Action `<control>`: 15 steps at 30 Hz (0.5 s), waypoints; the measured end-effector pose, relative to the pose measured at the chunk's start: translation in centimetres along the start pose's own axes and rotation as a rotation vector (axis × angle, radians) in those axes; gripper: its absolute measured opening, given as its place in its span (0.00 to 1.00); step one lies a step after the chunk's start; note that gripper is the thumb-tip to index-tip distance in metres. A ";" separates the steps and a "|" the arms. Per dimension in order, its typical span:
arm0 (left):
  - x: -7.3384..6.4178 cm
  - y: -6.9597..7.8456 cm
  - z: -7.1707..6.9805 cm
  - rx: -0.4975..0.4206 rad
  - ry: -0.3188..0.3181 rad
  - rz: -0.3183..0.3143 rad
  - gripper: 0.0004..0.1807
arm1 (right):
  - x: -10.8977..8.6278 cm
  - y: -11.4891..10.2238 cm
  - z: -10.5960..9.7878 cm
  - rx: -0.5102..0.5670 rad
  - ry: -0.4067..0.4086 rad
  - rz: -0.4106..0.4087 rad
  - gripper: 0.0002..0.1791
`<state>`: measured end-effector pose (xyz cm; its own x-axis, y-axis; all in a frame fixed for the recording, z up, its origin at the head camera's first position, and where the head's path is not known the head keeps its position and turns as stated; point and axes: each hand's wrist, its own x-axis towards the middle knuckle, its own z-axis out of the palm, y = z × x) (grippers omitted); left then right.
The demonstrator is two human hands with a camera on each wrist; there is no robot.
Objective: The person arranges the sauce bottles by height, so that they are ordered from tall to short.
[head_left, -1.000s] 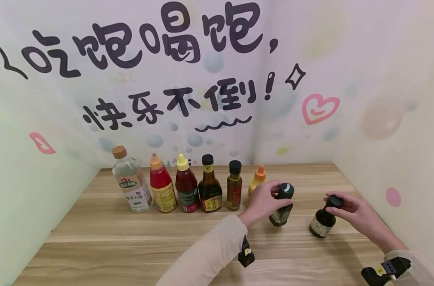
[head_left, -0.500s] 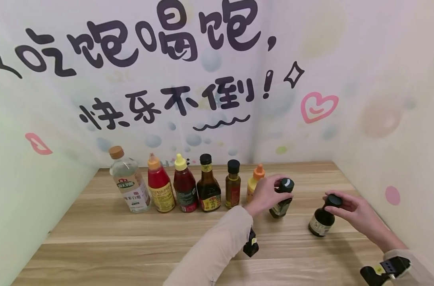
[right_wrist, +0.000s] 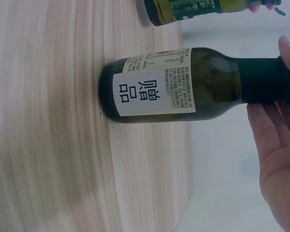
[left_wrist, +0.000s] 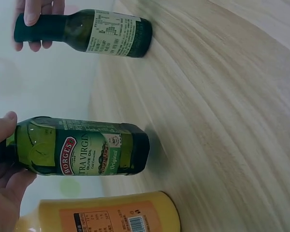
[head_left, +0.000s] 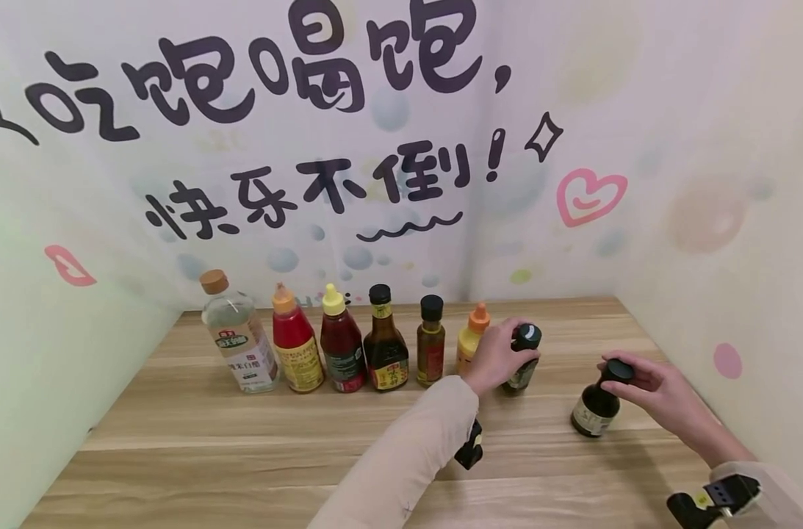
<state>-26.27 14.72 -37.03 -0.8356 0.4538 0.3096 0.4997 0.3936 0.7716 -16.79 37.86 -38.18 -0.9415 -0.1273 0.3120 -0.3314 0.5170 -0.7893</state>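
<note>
My left hand point(head_left: 497, 361) grips a green olive oil bottle point(left_wrist: 94, 147) round its neck, just under the dark cap. This bottle is upright beside the yellow squeeze bottle point(head_left: 469, 343) with an orange tip. Whether its base touches the table, I cannot tell. Farther right, my right hand point(head_left: 662, 397) holds a dark green glass bottle point(right_wrist: 215, 82) by its capped neck, thumb on one side and fingers on the other. That bottle's base is on the table, and its pale label faces the right wrist camera.
Left of the yellow bottle, a row stands on the wooden table point(head_left: 242, 455): a clear vinegar bottle point(head_left: 242, 345), a red sauce bottle point(head_left: 297, 345), a dark red sauce bottle point(head_left: 344, 349), a brown sauce bottle point(head_left: 386, 349) and a slim black-capped bottle point(head_left: 431, 345). A printed curtain point(head_left: 507, 250) hangs behind.
My left hand has carried the olive oil bottle back toward the curtain, closer in line with the row. The right hand and its bottle have stayed in place.
</note>
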 end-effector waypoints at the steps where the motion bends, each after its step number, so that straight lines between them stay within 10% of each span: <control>1: 0.1 -0.1 0.1 -0.003 0.008 -0.004 0.21 | 0.0 0.0 0.0 0.001 0.001 0.000 0.23; 15: 0.5 -0.9 0.6 -0.003 0.058 -0.046 0.21 | 0.0 0.3 0.1 0.030 0.005 -0.026 0.23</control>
<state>-27.04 15.08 -37.90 -0.8697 0.3880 0.3052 0.4596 0.4107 0.7875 -16.92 37.87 -38.44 -0.9325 -0.1360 0.3347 -0.3571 0.4881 -0.7964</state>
